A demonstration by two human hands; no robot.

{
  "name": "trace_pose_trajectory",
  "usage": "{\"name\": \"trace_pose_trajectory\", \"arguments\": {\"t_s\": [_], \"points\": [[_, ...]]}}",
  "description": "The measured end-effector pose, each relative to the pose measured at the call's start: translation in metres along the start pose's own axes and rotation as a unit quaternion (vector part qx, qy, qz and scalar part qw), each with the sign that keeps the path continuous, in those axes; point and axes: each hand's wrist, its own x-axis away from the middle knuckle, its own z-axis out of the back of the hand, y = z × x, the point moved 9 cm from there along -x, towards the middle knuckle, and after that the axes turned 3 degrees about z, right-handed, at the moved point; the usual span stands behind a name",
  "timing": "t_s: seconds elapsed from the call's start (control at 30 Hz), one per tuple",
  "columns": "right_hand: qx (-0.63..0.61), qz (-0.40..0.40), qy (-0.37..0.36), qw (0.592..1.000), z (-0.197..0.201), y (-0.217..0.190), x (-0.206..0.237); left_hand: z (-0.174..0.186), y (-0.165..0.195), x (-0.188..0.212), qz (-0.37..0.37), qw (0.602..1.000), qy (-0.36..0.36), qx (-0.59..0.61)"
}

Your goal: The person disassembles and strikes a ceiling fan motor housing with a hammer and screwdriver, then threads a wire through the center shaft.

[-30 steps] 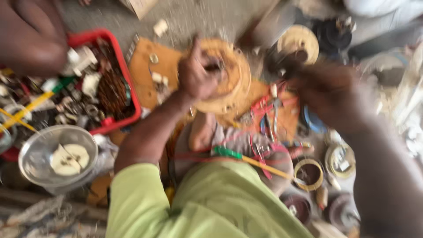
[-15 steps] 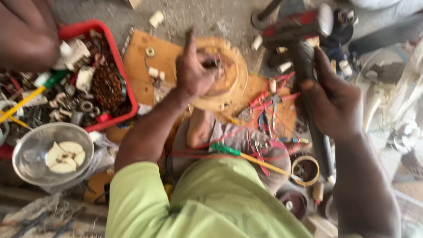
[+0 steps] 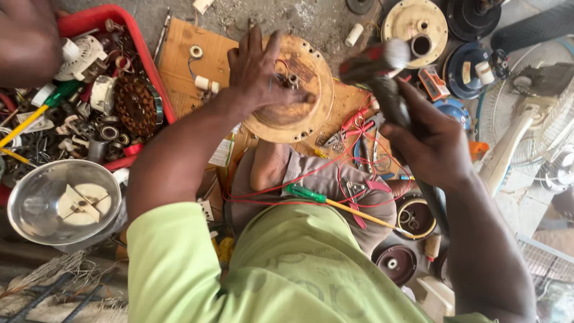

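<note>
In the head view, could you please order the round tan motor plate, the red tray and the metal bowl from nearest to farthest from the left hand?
Measured from the left hand:
1. Round tan motor plate: directly under the hand, touched by it.
2. Red tray: to the left, full of small parts.
3. Metal bowl: far lower left, below the tray.

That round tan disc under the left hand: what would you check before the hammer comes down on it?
1. Left hand steadies the round tan disc: ok, palm and fingers press on it.
2. Fingers out of the strike spot: not ok, they lie across the disc's centre.
3. Right hand grips the hammer: ok, wrapped round the handle.
4. Hammer head lined up over the disc: cannot tell, it is blurred.
5. Loose red wires away from the disc: not ok, they trail close beside it.
</note>
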Motion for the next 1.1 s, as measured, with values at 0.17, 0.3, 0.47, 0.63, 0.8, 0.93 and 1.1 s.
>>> {"name": "trace_pose_trajectory", "arguments": {"t_s": [0.17,0.3,0.47,0.63,0.8,0.93,1.1], "points": [[0.212,0.189,-0.036,0.958,0.002,-0.074,-0.009,0.004,0.016,-0.004,-0.078,0.994,0.073,-0.030],[0.076,0.095,0.086,0.989,0.034,-0.123,-0.004,0.020,0.034,-0.001,-0.122,0.979,0.157,0.044],[0.157,0.161,0.036,0.974,-0.018,-0.141,-0.014,0.036,0.045,0.001,-0.107,0.977,0.182,0.009],[0.233,0.243,0.003,0.942,0.007,-0.130,-0.005,0.053,0.045,0.011,-0.135,0.959,0.243,0.058],[0.236,0.150,-0.013,0.960,-0.017,-0.105,-0.011,0.046,0.044,0.006,-0.125,0.964,0.226,0.058],[0.265,0.176,-0.041,0.947,-0.035,-0.122,-0.014,0.042,0.049,0.012,-0.133,0.962,0.233,0.056],[0.203,0.248,-0.021,0.947,-0.001,-0.140,0.003,0.026,0.038,0.010,-0.085,0.975,0.187,0.088]]}}
